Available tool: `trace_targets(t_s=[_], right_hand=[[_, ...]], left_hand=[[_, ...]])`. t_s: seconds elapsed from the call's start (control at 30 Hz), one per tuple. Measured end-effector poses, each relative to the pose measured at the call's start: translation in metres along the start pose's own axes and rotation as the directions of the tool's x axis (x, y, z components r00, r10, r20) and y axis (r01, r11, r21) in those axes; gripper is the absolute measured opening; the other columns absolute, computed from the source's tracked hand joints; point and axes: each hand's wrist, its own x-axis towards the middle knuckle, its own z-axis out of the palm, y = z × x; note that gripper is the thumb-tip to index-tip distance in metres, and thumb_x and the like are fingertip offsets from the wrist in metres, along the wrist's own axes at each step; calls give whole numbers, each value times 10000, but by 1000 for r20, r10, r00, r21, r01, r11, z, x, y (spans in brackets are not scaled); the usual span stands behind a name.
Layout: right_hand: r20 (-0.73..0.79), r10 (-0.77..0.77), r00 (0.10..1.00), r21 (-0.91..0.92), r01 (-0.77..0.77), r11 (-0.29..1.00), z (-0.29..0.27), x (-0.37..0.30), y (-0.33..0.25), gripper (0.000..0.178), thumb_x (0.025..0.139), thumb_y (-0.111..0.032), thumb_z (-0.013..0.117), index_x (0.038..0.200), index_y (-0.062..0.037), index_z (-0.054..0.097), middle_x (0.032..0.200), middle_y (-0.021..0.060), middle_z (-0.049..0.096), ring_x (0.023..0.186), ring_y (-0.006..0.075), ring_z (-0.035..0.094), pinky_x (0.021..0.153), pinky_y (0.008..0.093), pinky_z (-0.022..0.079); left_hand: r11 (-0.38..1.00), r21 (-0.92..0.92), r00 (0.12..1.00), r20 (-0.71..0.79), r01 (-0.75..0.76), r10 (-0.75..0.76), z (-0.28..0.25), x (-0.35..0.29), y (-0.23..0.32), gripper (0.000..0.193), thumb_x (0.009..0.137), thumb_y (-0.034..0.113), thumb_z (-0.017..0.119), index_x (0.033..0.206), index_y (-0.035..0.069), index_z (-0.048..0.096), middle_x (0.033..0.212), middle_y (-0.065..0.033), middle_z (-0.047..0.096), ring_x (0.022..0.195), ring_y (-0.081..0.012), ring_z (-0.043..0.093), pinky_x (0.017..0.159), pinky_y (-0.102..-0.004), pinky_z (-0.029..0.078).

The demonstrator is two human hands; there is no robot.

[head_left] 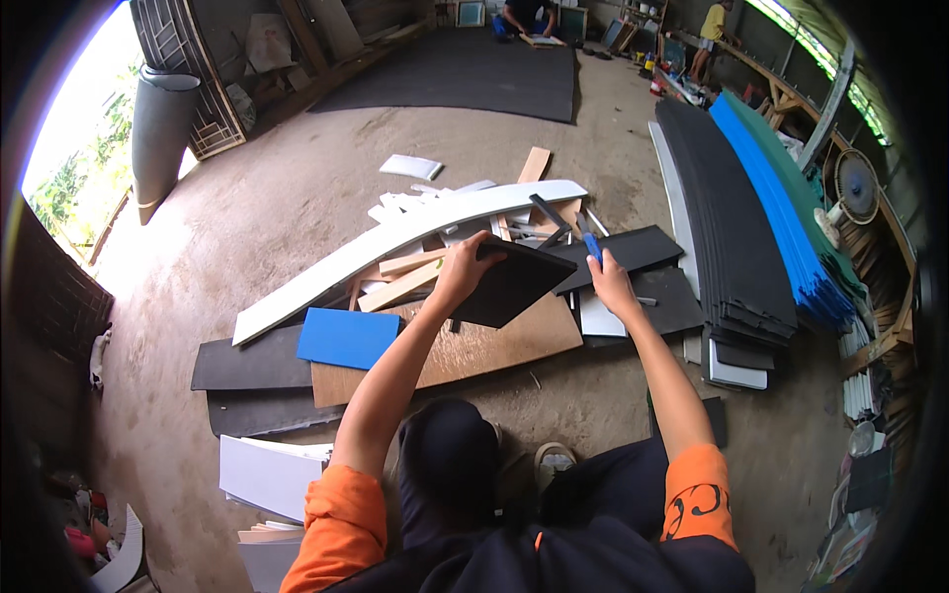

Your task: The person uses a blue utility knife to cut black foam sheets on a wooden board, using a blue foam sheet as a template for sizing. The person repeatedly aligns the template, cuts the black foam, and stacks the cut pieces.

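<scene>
Pinched near its upper left edge by the left hand (pixel 463 265), a black sheet (pixel 519 285) is held tilted at the centre of the frame, with the fingers closed on it and the thumb laid over its face. Just right of centre, a blue-handled knife (pixel 592 244) is wrapped by the right hand (pixel 611 282), its tip pointed toward the top of the frame (how much blade is out cannot be told). The sheet seems to be gripped on the side away from the knife so that the fingers are kept clear of it.

Under the sheet, a brown board (pixel 474 351) is laid flat, perhaps so that a firm surface is given; whether it is touched by the sheet's lower corner cannot be told. Its left end is overlapped by a blue sheet (pixel 346 338), left of centre. Above it, a long white strip (pixel 395 242) is laid across wooden offcuts (pixel 403 285), likely set aside there. At the right of the frame, a black stack (pixel 727 212) is lined up beside a blue stack (pixel 781 212), presumably so that like pieces are kept together.
</scene>
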Motion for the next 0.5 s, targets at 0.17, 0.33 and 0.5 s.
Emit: trace_targets(t_s=[0.17, 0.33, 0.5], right_hand=[[-238, -345, 908, -28, 348, 937, -43, 2, -63, 287, 787, -262, 606, 789, 11, 516, 783, 188, 575, 715, 354, 559, 644, 424, 430], [50, -258, 965, 235, 240, 942, -52, -28, -82, 329, 694, -221, 705, 816, -6, 488, 814, 155, 585, 777, 308, 588, 678, 375, 448], [-126, -95, 987, 308, 130, 943, -33, -42, -61, 276, 687, -147, 710, 826, -19, 509, 737, 96, 569, 692, 225, 561, 647, 335, 435]], left_hand=[[986, -153, 998, 18, -63, 66, -10, 2, 43, 301, 716, 149, 690, 953, 4, 575, 892, -155, 611, 812, -261, 598, 734, -326, 451], [983, -176, 998, 36, -52, 59, -5, -2, 82, 298, 711, 142, 691, 950, 4, 578, 897, -146, 608, 814, -249, 598, 729, -320, 456], [974, -79, 946, -264, -214, 186, -3, -10, 76, 305, 728, 125, 660, 1002, 28, 567, 958, -130, 580, 892, -256, 577, 783, -336, 445]])
